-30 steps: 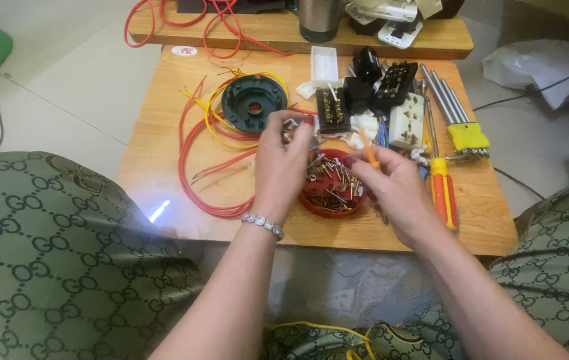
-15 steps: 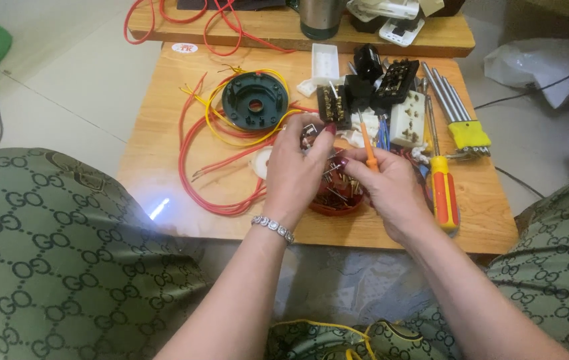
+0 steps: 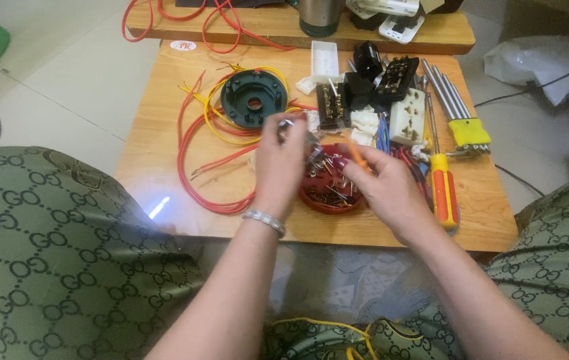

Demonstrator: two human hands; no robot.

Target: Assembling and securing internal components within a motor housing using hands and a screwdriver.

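Small metal part pinched over a crowded red dish

Your left hand point(image 3: 278, 163) pinches a small silvery metal fitting point(image 3: 286, 124) above the wooden table point(image 3: 158, 160); your right hand point(image 3: 386, 189) grips a thin orange-handled tool point(image 3: 358, 157) — a slip could drop it into the round red dish of screws point(image 3: 330, 189).

— What's it all resting on?
— My low wooden table point(image 3: 164, 167).
— What lies on it?
— Red wire loops point(image 3: 194, 167), a green round housing point(image 3: 253, 99), a red dish point(image 3: 328, 193), a screwdriver point(image 3: 443, 190).
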